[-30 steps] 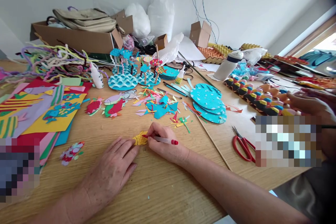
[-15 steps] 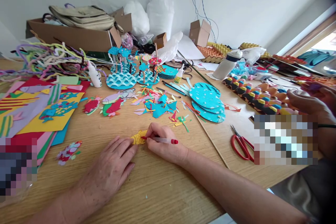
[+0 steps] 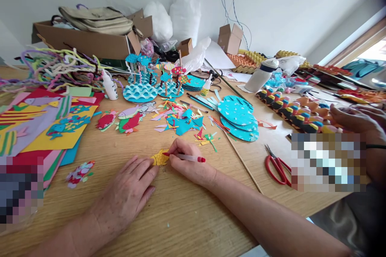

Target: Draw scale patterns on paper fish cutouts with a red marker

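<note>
A small yellow paper fish [image 3: 160, 158] with dark scale lines lies on the wooden table. My left hand [image 3: 132, 178] rests flat beside it, fingertips on its left end, fingers stretched out. In my right hand [image 3: 188, 164] is a red pen [image 3: 190, 158] with a clear barrel, its tip against the fish's upper right part. Beyond my hands are paper scraps [image 3: 183, 120], a red paper fish [image 3: 106, 120] and several fish in other colours [image 3: 128, 120]. A pile of small paper dots [image 3: 80, 174] lies to the left of my left hand.
Red-handled scissors [image 3: 278, 168] and a thin wooden stick [image 3: 241, 158] lie at right, near blue discs [image 3: 238, 114]. Coloured paper sheets [image 3: 70, 138] are at left. Glue bottles [image 3: 109, 85] and wave-edged stands [image 3: 140, 93] stand behind. Another person's hands [image 3: 356, 120] are at far right.
My right hand has moved very slightly up and away from the fish, so more of its yellow surface shows. My left hand stays in place. The other person's hands have shifted a little.
</note>
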A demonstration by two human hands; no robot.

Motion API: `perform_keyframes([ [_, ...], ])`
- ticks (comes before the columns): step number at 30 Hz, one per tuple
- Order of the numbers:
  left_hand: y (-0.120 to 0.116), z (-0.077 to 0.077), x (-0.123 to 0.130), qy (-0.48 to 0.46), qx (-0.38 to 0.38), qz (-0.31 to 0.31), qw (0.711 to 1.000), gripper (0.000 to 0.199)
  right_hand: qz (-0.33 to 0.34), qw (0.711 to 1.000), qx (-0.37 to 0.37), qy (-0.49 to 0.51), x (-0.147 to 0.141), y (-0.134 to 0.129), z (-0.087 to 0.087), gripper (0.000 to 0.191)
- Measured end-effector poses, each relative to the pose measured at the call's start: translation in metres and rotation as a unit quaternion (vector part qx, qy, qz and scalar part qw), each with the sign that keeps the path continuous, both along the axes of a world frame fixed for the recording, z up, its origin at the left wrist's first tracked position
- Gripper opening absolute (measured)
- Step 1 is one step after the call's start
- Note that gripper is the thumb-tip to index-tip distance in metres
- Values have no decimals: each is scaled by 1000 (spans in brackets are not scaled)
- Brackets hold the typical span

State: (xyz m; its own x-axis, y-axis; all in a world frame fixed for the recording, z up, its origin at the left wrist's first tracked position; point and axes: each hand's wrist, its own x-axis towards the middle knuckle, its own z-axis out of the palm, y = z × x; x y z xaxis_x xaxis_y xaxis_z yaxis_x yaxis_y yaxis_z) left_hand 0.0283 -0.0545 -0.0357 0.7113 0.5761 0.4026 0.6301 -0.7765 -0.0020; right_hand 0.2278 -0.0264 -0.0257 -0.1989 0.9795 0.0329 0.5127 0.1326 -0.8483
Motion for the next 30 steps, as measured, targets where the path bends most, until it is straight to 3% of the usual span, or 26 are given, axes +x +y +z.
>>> perform_keyframes([
  [10,-2,-3,0,-9,-35,12,999,32,-4,1000,-7,-26,-2,-1,5,12],
  [17,0,2,0,0,14,-10,1000,28,2,1000,-7,-14,-1,-1,5,13],
  [30,1,2,0,14,18,-3,1000,28,-13,1000,25,-13,0,2,-1,8],
])
